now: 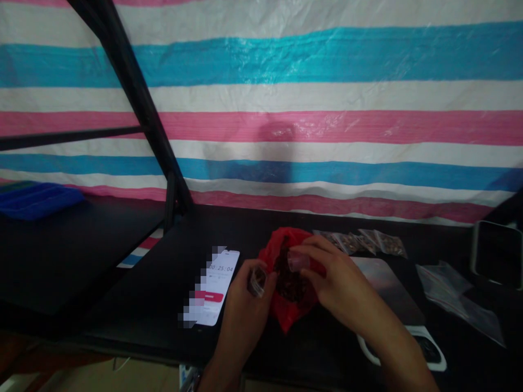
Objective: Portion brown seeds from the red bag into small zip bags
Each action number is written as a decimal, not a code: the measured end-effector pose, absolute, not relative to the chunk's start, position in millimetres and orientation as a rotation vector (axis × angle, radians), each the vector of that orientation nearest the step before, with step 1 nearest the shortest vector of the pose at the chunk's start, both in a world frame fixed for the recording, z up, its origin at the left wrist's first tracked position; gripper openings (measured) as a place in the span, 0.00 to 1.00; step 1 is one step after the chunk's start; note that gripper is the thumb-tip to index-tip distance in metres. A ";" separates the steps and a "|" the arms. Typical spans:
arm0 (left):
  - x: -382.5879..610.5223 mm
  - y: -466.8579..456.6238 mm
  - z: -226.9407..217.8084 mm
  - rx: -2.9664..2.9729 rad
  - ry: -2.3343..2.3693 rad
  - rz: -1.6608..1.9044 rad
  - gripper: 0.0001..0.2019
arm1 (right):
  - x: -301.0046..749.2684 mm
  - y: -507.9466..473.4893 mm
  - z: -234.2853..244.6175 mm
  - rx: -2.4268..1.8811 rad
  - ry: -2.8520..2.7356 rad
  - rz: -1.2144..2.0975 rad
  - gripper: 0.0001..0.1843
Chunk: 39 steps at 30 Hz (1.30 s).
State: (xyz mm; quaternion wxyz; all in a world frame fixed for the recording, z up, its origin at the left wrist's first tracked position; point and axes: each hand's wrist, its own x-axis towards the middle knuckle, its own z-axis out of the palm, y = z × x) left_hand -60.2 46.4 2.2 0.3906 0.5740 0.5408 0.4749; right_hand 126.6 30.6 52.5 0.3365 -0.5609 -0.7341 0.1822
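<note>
A red plastic bag (281, 237) stands open on the black table, with small dark brown pieces (292, 286) inside. At the bag's left side, my left hand (247, 299) is closed around a small clear plastic bag (258, 280), its mouth spread open. My right hand (333, 269) reaches over the red bag from the right. Between its thumb and fingers is a small clear plastic cup (298, 262), tilted above the brown pieces. Whether anything is in the cup, I cannot tell.
Left of my hands lies a phone (214, 288) showing a timer. A scale (386, 288) sits under my right forearm. Several filled zip bags (390, 244) lie behind it, and flat clear zip bags (457, 299) rest to the right. A blue tray (41, 198) is far left.
</note>
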 end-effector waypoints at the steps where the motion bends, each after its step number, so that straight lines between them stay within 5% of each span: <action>1: -60.2 46.5 2.2 1.452 1.398 1.208 0.11 | 129.1 31.9 49.8 -1.523 -1.958 0.515 0.27; 10: -58.1 53.7 -8.6 1.436 1.503 1.362 0.09 | 118.8 51.1 29.2 -2.002 -2.040 0.315 0.31; 34: -71.2 61.4 -5.8 0.926 1.277 1.393 0.15 | 106.3 60.9 2.4 -1.529 -1.581 0.897 0.22; 39: -70.5 61.8 -3.5 0.849 1.254 1.356 0.17 | 100.5 62.6 0.5 -1.521 -1.561 0.732 0.21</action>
